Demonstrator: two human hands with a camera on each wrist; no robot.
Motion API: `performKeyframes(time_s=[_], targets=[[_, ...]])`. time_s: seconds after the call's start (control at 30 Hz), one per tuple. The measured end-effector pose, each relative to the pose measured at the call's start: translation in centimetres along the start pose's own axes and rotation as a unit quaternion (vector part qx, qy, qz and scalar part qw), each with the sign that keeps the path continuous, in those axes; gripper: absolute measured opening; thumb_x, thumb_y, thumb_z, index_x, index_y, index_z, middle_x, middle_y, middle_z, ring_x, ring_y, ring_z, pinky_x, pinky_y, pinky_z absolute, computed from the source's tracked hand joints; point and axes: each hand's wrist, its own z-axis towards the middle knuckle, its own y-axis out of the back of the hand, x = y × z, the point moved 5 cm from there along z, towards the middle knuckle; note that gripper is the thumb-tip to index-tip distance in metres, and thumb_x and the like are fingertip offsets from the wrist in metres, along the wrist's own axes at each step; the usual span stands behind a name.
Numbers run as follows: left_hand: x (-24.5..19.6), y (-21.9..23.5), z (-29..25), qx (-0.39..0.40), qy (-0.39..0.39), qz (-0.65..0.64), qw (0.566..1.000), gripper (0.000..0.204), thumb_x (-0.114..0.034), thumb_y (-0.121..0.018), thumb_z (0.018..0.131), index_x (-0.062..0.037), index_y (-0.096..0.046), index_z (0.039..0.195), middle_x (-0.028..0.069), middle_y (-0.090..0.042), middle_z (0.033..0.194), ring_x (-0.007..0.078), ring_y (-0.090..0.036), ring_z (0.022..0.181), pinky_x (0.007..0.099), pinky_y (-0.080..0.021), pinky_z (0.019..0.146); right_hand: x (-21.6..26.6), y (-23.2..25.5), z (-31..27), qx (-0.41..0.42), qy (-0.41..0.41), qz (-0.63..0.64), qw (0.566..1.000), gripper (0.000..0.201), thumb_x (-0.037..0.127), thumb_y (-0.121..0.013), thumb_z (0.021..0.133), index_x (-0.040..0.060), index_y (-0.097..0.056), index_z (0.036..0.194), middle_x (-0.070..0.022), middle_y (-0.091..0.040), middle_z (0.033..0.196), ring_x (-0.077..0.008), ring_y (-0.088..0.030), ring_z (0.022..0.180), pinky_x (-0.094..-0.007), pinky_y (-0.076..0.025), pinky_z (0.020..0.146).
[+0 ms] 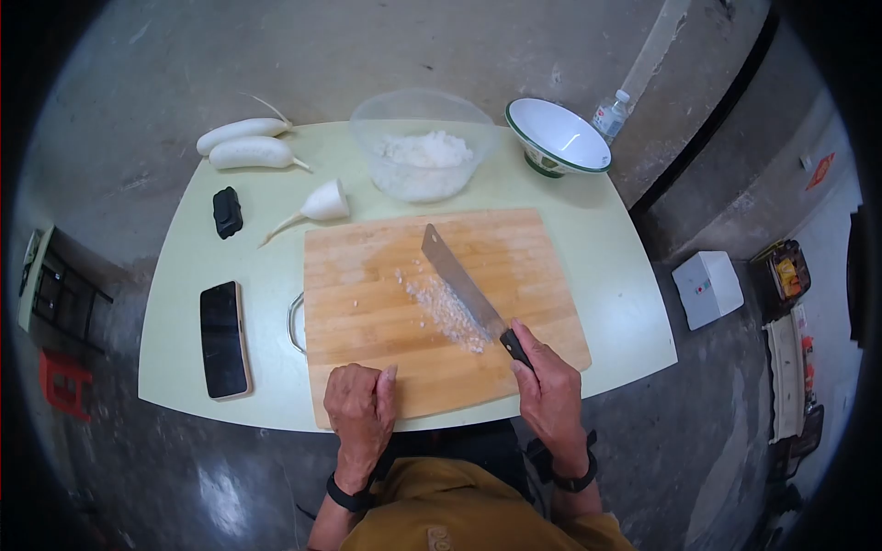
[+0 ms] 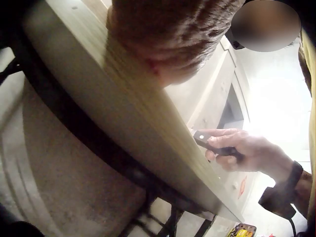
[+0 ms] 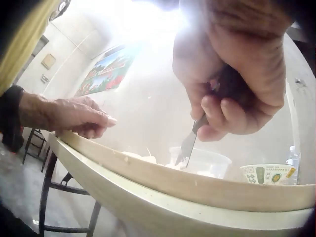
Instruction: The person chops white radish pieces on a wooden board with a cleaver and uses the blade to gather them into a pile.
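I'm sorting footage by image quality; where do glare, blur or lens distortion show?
Head: fisheye look with dark corners, white glare on the floor, the kitchen knife reasonably clear; left wrist: washed-out light above the right hand, a blurred oval at upper right; right wrist: blown-out light at the top, near the landscape poster.

The black-handled knife (image 1: 464,284) slants beside finely chopped white bits (image 1: 446,313) on a wooden board (image 1: 533,275)

A phone (image 1: 223,340) lies near a small black object (image 1: 227,212), with a white box (image 1: 706,290) off to the right.
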Motion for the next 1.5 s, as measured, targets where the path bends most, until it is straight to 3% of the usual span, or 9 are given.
performKeyframes(time_s=[0.1, 0.17, 0.4, 0.5, 0.77, 1.0, 1.1, 1.17, 1.5], targets=[[0.1, 0.0, -0.2, -0.004, -0.003, -0.006, 1.0, 0.021, -0.006, -0.072, 0.085, -0.0028, -0.055, 0.073, 0.0127, -0.049, 0.067, 0.033, -0.049, 0.066, 0.0426, -0.039, 0.061, 0.5, 0.4, -0.2, -0.046, 0.036, 0.032, 0.998, 0.053, -0.004, -0.062, 0.086, 0.0046, -0.055, 0.138, -0.0195, -0.066, 0.094, -0.037, -0.065, 0.08, -0.0389, -0.052, 0.07], [0.0, 0.0, -0.1, -0.004, 0.007, -0.009, 1.0, 0.021, -0.006, -0.072, 0.085, -0.0029, -0.054, 0.073, 0.0126, -0.048, 0.067, 0.0331, -0.049, 0.065, 0.0428, -0.039, 0.06, 0.4, 0.1, -0.4, -0.001, -0.003, 0.012, 1.0, 0.052, -0.005, -0.061, 0.085, 0.0036, -0.056, 0.137, -0.0203, -0.066, 0.094, -0.0371, -0.064, 0.079, -0.0393, -0.052, 0.071], [0.0, 0.0, -0.3, -0.002, 0.002, -0.006, 1.0, 0.022, -0.006, -0.072, 0.084, -0.003, -0.053, 0.072, 0.0125, -0.048, 0.067, 0.0328, -0.049, 0.064, 0.0427, -0.039, 0.06, 0.8, 0.7, -0.4, -0.027, 0.03, 0.038, 0.998, 0.054, -0.005, -0.062, 0.085, 0.0039, -0.054, 0.138, -0.0197, -0.065, 0.092, -0.036, -0.064, 0.077, -0.0391, -0.052, 0.069], [0.1, -0.1, -0.2, -0.002, 0.001, 0.003, 1.0, 0.022, -0.006, -0.072, 0.084, -0.0029, -0.054, 0.073, 0.0125, -0.049, 0.067, 0.0327, -0.049, 0.064, 0.0427, -0.039, 0.06, 0.3, 0.2, -0.3, 0.018, -0.001, 0.016, 1.0, 0.055, -0.004, -0.062, 0.085, 0.0048, -0.054, 0.138, -0.0195, -0.064, 0.091, -0.0356, -0.063, 0.076, -0.0394, -0.051, 0.068], [0.2, -0.1, -0.3, -0.003, -0.001, -0.005, 1.0, 0.021, -0.006, -0.072, 0.084, -0.0028, -0.055, 0.074, 0.0122, -0.05, 0.067, 0.0326, -0.05, 0.065, 0.0427, -0.04, 0.06, 0.0, 0.5, -0.7, -0.03, 0.014, 0.021, 0.999, 0.054, -0.004, -0.063, 0.084, 0.0059, -0.056, 0.137, -0.0188, -0.065, 0.092, -0.0353, -0.064, 0.078, -0.039, -0.052, 0.069], [0.2, -0.1, -0.3, -0.003, 0.008, 0.001, 1.0, 0.022, -0.007, -0.072, 0.085, -0.0028, -0.055, 0.073, 0.0123, -0.05, 0.067, 0.0326, -0.05, 0.065, 0.0427, -0.039, 0.06, -0.1, 0.4, -0.6, -0.009, -0.011, 0.003, 1.0, 0.054, -0.004, -0.063, 0.084, 0.0056, -0.056, 0.137, -0.0192, -0.065, 0.093, -0.0355, -0.065, 0.08, -0.0394, -0.052, 0.071], [0.2, -0.2, -0.3, 0.0, 0.004, -0.006, 1.0, 0.022, -0.007, -0.072, 0.085, -0.0027, -0.054, 0.073, 0.0124, -0.049, 0.067, 0.0326, -0.049, 0.064, 0.0428, -0.039, 0.06, 0.3, 0.7, -0.6, -0.056, 0.029, 0.031, 0.998, 0.054, -0.004, -0.063, 0.084, 0.0052, -0.056, 0.137, -0.0191, -0.065, 0.093, -0.0354, -0.065, 0.08, -0.0393, -0.052, 0.071], [0.2, -0.1, -0.2, 0.002, 0.006, -0.005, 1.0, 0.021, -0.006, -0.072, 0.085, -0.0025, -0.054, 0.073, 0.0125, -0.049, 0.067, 0.0326, -0.049, 0.065, 0.0428, -0.039, 0.06, -0.2, 0.2, -0.7, -0.004, -0.03, 0.006, 1.0, 0.055, -0.004, -0.063, 0.084, 0.0059, -0.055, 0.138, -0.0191, -0.065, 0.093, -0.0358, -0.064, 0.079, -0.0398, -0.052, 0.07], [0.2, -0.1, -0.3, -0.005, 0.003, -0.003, 1.0, 0.022, -0.006, -0.071, 0.086, -0.0021, -0.054, 0.073, 0.0127, -0.049, 0.067, 0.0327, -0.049, 0.065, 0.0429, -0.039, 0.06, 0.4, 0.5, -0.9, 0.015, -0.004, 0.021, 1.0, 0.057, -0.002, -0.064, 0.085, 0.0092, -0.054, 0.14, -0.0183, -0.064, 0.089, -0.0366, -0.063, 0.075, -0.0407, -0.05, 0.066]])
